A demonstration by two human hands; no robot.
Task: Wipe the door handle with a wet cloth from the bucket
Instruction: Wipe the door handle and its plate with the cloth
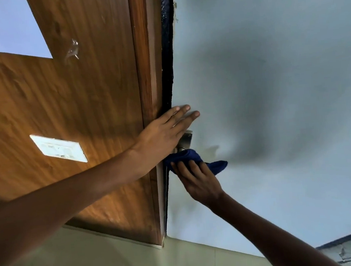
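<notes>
Cloth (196, 159): solid dark blue, no pattern. Door (272, 82): pale grey-blue, plain, with a soft dark shadow patch across its middle and a black strip (168, 48) along its edge; handle plate (186, 140) brushed silver. Wall panelling (72, 99): warm brown with streaked wood grain, carrying a white switch plate (58, 147); floor (96, 262) pale cream-beige.

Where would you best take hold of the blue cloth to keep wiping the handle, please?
Probably at the bunched middle of the blue cloth, coming from below as the right hand does. That part is wrapped against the door handle, while the loose tail on the right would give little pressure. The left hand rests flat above.
</notes>
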